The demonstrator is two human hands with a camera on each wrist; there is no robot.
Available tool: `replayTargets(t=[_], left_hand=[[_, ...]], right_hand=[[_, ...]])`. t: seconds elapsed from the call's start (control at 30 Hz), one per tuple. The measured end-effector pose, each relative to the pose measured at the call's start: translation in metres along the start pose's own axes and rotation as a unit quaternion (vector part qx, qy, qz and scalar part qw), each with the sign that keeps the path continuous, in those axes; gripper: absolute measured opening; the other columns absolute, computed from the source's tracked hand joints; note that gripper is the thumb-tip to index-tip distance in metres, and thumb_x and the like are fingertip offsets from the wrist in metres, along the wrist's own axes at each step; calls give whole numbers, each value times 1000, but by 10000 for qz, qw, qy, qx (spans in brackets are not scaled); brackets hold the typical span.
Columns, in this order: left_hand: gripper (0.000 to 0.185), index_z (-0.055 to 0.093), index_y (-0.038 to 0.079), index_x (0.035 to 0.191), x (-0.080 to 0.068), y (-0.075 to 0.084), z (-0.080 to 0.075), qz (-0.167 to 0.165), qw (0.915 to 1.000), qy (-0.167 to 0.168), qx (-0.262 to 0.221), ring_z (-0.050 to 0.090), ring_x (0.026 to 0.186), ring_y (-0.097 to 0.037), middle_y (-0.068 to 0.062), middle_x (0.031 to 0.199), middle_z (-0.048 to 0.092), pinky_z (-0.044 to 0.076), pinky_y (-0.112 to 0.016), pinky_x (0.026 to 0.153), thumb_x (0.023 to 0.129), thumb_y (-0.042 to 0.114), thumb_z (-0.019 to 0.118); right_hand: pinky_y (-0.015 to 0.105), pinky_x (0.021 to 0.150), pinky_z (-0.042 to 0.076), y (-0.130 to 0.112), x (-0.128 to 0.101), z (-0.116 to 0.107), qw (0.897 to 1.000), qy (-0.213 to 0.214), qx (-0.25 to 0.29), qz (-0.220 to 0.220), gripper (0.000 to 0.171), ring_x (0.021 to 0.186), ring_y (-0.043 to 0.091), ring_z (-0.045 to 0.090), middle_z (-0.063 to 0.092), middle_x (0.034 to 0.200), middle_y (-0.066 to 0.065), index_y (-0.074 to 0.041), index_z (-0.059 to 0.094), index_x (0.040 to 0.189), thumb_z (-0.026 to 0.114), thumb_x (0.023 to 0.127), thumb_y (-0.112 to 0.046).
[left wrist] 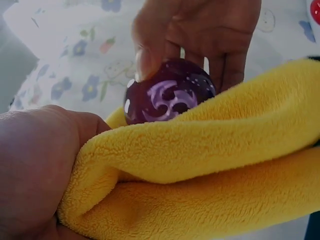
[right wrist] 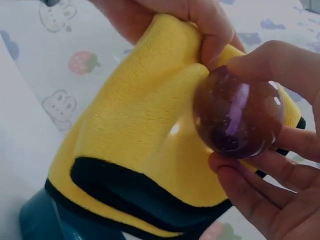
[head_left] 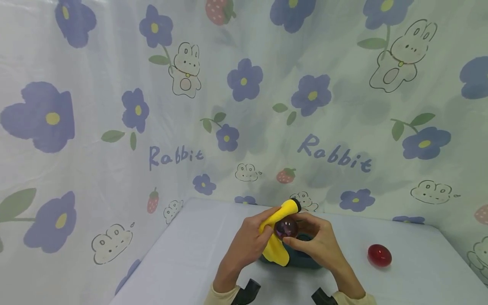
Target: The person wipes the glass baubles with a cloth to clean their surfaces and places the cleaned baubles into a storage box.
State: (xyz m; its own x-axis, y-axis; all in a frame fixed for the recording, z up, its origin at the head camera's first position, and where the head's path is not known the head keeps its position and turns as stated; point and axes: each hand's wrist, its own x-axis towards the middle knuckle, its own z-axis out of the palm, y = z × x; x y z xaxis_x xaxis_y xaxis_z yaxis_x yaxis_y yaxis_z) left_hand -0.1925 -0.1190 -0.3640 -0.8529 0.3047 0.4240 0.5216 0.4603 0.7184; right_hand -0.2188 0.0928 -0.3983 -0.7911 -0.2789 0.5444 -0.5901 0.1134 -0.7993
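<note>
While the left hand point(head_left: 248, 241) grips a yellow cloth point(head_left: 276, 250), the right hand point(head_left: 320, 245) pinches a purple ball point(head_left: 286, 228).

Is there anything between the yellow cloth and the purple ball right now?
Nothing visible. The left hand presses the yellow cloth straight against the purple ball, which the right hand pinches from the other side.

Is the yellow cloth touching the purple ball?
Touching. In the left wrist view the cloth wraps against the ball's lower side with no gap; the right wrist view shows the same.
</note>
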Motion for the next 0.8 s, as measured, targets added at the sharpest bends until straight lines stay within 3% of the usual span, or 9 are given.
replayTargets(t=[0.13, 0.4, 0.63, 0.8], left_hand=[[53, 53, 13, 151, -1, 0, -2, -82, 9998, -119, -119, 61, 79, -7, -7, 131, 70, 54, -21, 75, 99, 5, 47], [57, 43, 12, 158, 0, 1, -1, -108, 9992, -386, -94, 59, 76, -4, -7, 115, 71, 55, -19, 72, 101, 9, 47], [58, 43, 12, 158, 2, 2, 0, -142, 9990, -416, -2, 58, 72, -3, -7, 106, 71, 54, -19, 68, 100, 10, 48], [59, 43, 9, 157, 0, 4, 1, -322, 9984, -476, -2, 58, 69, -3, -8, 104, 70, 54, -19, 65, 99, 10, 49]], right_hand=[[29, 87, 61, -3, 0, 0, 9995, 129, 281, -32, 47, 95, 12, 73, 74, 117, 8, -5, 70, 126, 82, 81, -1], [22, 88, 59, -9, 1, -1, 9971, 643, 383, -111, 50, 94, 9, 73, 72, 115, -11, 2, 67, 129, 80, 81, 6], [21, 91, 58, -8, 5, -2, 9943, 958, 453, 87, 55, 99, 8, 74, 71, 119, -10, 2, 65, 131, 81, 78, 8], [19, 92, 57, -6, 4, -3, 9935, 934, 521, 387, 58, 105, 6, 72, 68, 124, -7, 0, 63, 132, 82, 78, 6]])
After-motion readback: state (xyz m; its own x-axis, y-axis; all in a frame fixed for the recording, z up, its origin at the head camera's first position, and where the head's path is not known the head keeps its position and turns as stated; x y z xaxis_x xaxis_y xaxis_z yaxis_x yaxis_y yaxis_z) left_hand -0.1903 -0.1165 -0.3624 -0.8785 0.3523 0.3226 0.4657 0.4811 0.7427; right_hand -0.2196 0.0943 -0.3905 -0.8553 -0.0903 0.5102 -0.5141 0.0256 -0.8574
